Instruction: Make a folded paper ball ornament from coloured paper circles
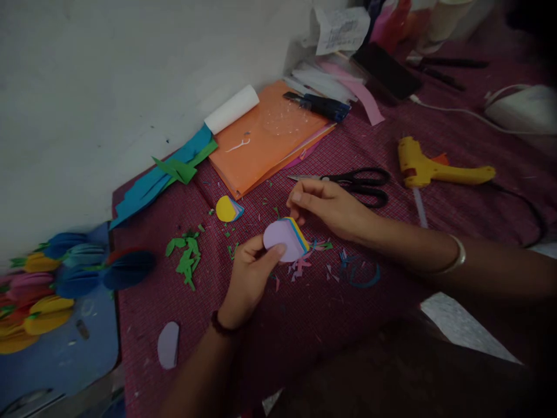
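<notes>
My left hand (249,271) pinches a stack of rounded paper cut-outs (285,238), lilac on top with yellow and blue edges showing at its right. My right hand (327,204) hovers just above and right of the stack, fingers curled together near its upper edge, with nothing visible in them. Both hands are over a dark red patterned cloth (304,313). A second small stack with a yellow top (228,209) lies to the upper left of my hands.
Black scissors (354,181) and a yellow glue gun (435,169) lie behind my right hand. An orange paper pile (265,136), a white roll (231,108), green scraps (186,258), a lilac half-shape (167,345) and paper flowers (65,278) at left surround me.
</notes>
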Tool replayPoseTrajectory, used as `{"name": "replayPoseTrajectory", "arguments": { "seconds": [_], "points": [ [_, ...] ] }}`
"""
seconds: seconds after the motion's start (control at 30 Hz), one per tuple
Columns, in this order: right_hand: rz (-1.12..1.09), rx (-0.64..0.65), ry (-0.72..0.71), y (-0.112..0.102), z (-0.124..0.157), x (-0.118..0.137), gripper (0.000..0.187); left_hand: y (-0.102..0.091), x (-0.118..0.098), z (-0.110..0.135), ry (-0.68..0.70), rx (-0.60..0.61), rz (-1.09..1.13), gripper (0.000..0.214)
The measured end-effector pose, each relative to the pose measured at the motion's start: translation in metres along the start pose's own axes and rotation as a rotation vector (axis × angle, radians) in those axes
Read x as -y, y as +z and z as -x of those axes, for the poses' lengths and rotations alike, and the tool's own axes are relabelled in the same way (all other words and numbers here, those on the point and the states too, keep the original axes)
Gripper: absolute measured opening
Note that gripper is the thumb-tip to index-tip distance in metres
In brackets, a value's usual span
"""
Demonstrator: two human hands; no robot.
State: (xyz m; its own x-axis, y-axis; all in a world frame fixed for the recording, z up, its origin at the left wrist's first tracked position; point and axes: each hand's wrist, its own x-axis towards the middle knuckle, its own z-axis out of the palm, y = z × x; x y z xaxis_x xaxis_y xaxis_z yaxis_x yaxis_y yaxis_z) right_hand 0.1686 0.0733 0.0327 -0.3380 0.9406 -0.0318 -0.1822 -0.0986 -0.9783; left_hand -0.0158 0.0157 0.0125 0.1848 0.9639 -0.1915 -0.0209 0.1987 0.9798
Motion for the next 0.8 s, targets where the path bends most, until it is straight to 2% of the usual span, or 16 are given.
{"name": "replayPoseTrajectory", "arguments": {
  "seconds": [0.07, 0.17, 0.3, 0.5, 0.63, 0.73, 0.8],
  "points": [
    [0.052, 0.132, 0.045, 0.002, 0.002, -0.002, 0.031, 0.0, 0.003, -0.003, 0.003, -0.037, 0.164, 0.015],
    [0.071, 0.349, 0.114, 0.006, 0.005, -0.007, 0.029, -0.001, 0.004, -0.006, 0.011, -0.044, 0.292, 0.015],
    [0.002, 0.457, 0.178, 0.008, 0.006, -0.011, 0.026, -0.004, 0.005, -0.006, 0.032, -0.016, 0.296, 0.023],
    [-0.072, 0.464, 0.211, 0.005, 0.005, -0.01, 0.023, -0.016, 0.013, -0.006, 0.057, 0.097, 0.172, 0.028],
    [-0.047, 0.465, 0.213, 0.006, 0.006, -0.011, 0.019, -0.022, 0.015, -0.005, 0.018, 0.187, 0.151, 0.028],
    [0.121, 0.363, 0.134, 0.009, 0.006, -0.011, 0.015, -0.019, 0.011, -0.004, 0.03, 0.129, 0.132, 0.035],
    [0.368, 0.231, 0.051, 0.01, 0.007, -0.012, 0.011, -0.013, 0.005, -0.003, 0.052, 0.048, 0.034, 0.032]
  ]
}}
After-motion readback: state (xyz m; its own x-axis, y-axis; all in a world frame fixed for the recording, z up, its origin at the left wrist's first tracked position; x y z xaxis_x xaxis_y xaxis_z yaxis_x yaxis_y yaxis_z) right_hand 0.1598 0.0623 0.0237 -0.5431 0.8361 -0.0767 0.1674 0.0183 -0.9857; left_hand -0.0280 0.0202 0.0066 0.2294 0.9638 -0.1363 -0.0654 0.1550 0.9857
